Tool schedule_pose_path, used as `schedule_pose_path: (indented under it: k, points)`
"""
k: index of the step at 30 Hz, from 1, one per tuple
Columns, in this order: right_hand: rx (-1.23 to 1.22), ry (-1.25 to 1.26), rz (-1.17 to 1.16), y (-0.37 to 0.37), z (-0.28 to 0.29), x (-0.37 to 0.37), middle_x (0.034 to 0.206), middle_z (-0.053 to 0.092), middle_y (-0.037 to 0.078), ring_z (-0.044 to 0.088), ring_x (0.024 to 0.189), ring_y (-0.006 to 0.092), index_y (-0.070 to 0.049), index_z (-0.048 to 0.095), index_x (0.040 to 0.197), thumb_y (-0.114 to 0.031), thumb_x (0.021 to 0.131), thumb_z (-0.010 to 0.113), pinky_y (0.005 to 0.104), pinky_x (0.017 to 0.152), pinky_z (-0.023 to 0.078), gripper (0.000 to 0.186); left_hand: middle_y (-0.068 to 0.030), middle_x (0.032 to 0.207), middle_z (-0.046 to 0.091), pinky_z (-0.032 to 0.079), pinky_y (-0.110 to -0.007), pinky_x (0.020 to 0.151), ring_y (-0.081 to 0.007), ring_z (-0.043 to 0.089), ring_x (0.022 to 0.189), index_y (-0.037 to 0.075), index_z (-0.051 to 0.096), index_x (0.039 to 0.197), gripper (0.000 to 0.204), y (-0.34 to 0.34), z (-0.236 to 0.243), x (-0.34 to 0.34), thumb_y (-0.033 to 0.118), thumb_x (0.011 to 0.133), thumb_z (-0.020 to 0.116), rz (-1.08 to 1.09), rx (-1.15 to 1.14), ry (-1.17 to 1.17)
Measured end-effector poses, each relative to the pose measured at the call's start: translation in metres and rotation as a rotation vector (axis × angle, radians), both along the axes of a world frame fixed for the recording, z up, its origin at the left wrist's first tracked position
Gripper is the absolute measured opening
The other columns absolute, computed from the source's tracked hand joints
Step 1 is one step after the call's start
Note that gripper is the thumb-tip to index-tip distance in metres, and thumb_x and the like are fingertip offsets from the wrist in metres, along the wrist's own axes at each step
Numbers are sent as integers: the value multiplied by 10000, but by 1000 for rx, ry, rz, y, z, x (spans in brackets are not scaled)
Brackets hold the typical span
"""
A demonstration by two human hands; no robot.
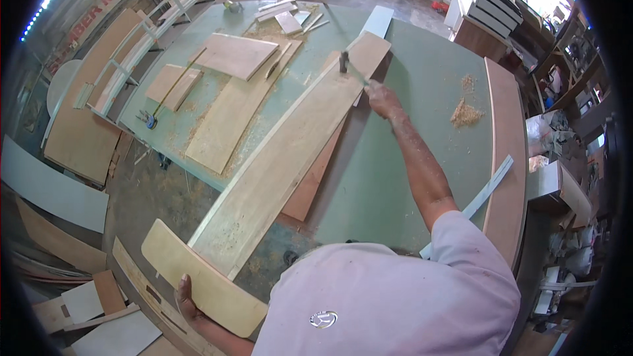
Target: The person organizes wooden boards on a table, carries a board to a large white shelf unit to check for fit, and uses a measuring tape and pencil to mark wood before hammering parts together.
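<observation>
My right hand (382,100) is wrapped round the handle of a hammer (343,62), whose dark head is over the far part of a long wooden plank (283,138). Whether the head touches the wood I cannot tell. The plank slants across the table, and its near end reaches past the table's edge. Against that near end stands a shorter pale board (204,280) with rounded corners. My left hand (188,298) grips this board by its lower edge; the thumb shows on its face and the other fingers are mostly hidden.
Several boards (237,54) and a tape measure (150,120) with its yellow tape pulled out lie on the left of the green table (402,178). Wood shavings (467,115) are heaped at the right. Under the plank is a reddish-brown board (313,188). Offcuts (99,303) fill the lower left.
</observation>
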State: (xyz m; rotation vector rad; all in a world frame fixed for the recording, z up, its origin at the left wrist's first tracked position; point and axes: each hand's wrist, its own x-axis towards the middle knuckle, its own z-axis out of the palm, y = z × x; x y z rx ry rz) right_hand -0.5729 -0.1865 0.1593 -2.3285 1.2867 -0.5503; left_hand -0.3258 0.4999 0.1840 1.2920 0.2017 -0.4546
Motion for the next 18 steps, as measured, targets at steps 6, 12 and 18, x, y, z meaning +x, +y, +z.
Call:
schedule_pose_path:
  k: [6,12,18]
  points:
    - [8,-370,-297,37,23,20,1074,625,320,614,1011,455,-87,516,1316,-320,983,410,520,897,477,420,-144,1164,610,512,-346,866,-233,617,1005,-59,519,1267,548,3,0,-6,186,831,743,33,23,-6]
    - [-262,-62,-18,-2,-56,1,865,646,244,661,751,406,-100,517,1310,-313,992,412,505,685,532,397,-143,1167,606,510,-346,866,-234,614,1008,-56,515,1272,560,2,-3,-12,188,826,748,39,22,-16]
    - [553,-802,-459,55,-49,-60,633,552,70,485,422,107,-124,547,1243,-355,998,447,281,348,384,352,-142,1171,602,509,-346,865,-235,610,1011,-53,510,1277,571,-1,-8,-8,190,820,754,19,89,-78]
